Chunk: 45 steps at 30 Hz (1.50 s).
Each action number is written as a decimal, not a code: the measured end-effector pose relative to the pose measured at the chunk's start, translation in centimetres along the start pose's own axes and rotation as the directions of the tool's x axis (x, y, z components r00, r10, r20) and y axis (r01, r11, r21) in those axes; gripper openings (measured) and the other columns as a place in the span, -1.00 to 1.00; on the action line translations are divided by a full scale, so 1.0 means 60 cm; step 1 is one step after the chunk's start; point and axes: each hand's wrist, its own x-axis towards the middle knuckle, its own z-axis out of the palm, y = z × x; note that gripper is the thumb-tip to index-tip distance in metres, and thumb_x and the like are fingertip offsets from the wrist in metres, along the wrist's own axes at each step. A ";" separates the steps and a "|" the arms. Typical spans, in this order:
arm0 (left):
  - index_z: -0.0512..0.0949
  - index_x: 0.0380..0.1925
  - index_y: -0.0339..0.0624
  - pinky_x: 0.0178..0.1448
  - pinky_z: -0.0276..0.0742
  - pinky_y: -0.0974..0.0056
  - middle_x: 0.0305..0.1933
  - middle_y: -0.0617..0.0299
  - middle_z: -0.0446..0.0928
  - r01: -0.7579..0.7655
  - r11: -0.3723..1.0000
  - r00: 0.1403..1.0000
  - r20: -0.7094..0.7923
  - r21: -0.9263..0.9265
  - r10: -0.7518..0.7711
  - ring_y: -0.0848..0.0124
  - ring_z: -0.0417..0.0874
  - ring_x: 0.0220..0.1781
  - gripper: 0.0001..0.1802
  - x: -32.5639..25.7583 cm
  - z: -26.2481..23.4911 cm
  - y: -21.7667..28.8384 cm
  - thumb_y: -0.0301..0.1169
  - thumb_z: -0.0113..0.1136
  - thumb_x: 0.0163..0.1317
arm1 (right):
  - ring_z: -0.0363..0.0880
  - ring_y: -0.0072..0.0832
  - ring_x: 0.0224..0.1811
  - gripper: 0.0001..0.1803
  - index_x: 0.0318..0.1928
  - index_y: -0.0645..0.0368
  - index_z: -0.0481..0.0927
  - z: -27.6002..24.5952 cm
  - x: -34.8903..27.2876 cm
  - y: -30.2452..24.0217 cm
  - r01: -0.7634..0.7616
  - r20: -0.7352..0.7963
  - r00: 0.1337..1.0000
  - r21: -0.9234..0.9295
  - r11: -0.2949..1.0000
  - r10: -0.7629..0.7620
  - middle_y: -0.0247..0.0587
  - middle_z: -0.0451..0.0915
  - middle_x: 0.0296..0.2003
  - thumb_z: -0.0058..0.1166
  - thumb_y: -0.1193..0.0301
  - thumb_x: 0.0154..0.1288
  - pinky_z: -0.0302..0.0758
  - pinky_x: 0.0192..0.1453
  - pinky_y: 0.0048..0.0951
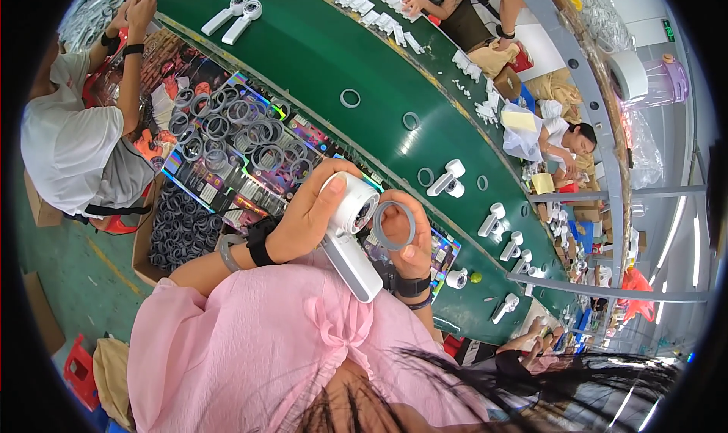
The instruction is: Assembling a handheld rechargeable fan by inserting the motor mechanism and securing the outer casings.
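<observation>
Dark strands of the person's hair (455,391) hung nearest the lens, over a pink sleeve (250,342). From that sleeve the left hand (307,213) rose, fingers curled shut around the round head of a white handheld fan (350,232), thumb pressed on its top; the fan's handle pointed down toward the person's chest. Just beside it the right hand (406,240) pinched a grey ring (394,225) between thumb and fingertips, held at the fan's circular front opening, touching or nearly touching it; which one could not be told. Both wrists wore dark bands.

Beyond the hands lay a colourful printed sheet (227,183) on the table, covered with many loose grey rings (235,126). A cardboard box (178,232) of more rings stood at the left. Past the sheet ran a green conveyor belt (318,54) carrying white fan bodies (447,179) and single rings well apart. A co-worker in a white shirt (68,141) sat at the left, and other people worked across the belt.
</observation>
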 end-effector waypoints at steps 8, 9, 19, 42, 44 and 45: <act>0.37 0.04 -0.25 -0.01 0.33 0.43 -0.13 0.26 0.41 0.016 0.998 1.000 0.015 -0.061 -0.016 0.55 0.40 -0.13 -0.56 -0.004 -0.001 0.001 -0.12 -0.31 0.51 | 0.42 -0.31 0.08 -0.09 0.23 0.35 0.34 0.002 0.000 0.000 0.002 0.024 1.000 0.050 0.999 -0.004 -0.06 0.38 0.10 0.38 0.09 -0.06 0.37 0.14 -0.32; 0.36 0.05 -0.25 0.00 0.33 0.43 -0.13 0.26 0.41 0.038 0.995 0.999 0.014 -0.097 -0.036 0.55 0.40 -0.13 -0.56 -0.004 -0.001 0.002 -0.11 -0.29 0.50 | 0.41 -0.30 0.10 -0.10 0.24 0.33 0.34 0.004 0.001 0.000 0.014 0.016 1.000 0.045 0.999 -0.015 -0.05 0.37 0.11 0.39 0.11 -0.06 0.37 0.15 -0.32; 0.34 0.07 -0.22 -0.06 0.38 0.40 -0.15 0.21 0.41 -0.032 0.995 0.999 0.026 -0.095 0.034 0.51 0.42 -0.16 -0.59 -0.007 -0.003 0.008 -0.11 -0.19 0.50 | 0.39 -0.22 0.15 -0.14 0.31 0.09 0.34 -0.016 -0.002 0.016 0.116 0.110 0.985 0.126 0.985 -0.130 -0.01 0.35 0.16 0.44 0.30 -0.05 0.38 0.16 -0.24; 0.36 0.01 -0.28 0.05 0.39 0.32 -0.12 0.09 0.43 0.039 0.995 0.999 -0.021 -0.093 -0.041 0.40 0.46 -0.08 -0.58 -0.002 0.009 -0.004 -0.11 -0.16 0.49 | 0.43 -0.26 0.06 -0.07 0.15 0.24 0.50 0.038 -0.005 -0.015 0.245 0.053 0.930 -0.827 0.506 -0.364 -0.10 0.42 0.04 0.56 0.12 -0.30 0.44 0.07 -0.33; 0.36 0.00 -0.28 0.05 0.39 0.31 -0.12 0.09 0.43 0.038 0.995 0.999 -0.017 -0.094 -0.039 0.39 0.46 -0.09 -0.58 -0.001 0.009 -0.002 -0.11 -0.15 0.49 | 0.43 -0.26 0.06 -0.07 0.15 0.24 0.50 0.044 -0.004 -0.017 0.260 0.071 0.922 -0.843 0.472 -0.380 -0.10 0.42 0.04 0.56 0.14 -0.30 0.44 0.07 -0.32; 0.36 0.00 -0.28 0.04 0.40 0.31 -0.13 0.08 0.43 0.037 0.995 0.999 -0.008 -0.095 -0.038 0.39 0.46 -0.09 -0.58 -0.001 0.010 -0.002 -0.11 -0.14 0.49 | 0.43 -0.25 0.07 -0.08 0.15 0.24 0.50 0.046 -0.004 -0.017 0.272 0.087 0.913 -0.858 0.436 -0.398 -0.10 0.42 0.04 0.56 0.15 -0.30 0.44 0.07 -0.31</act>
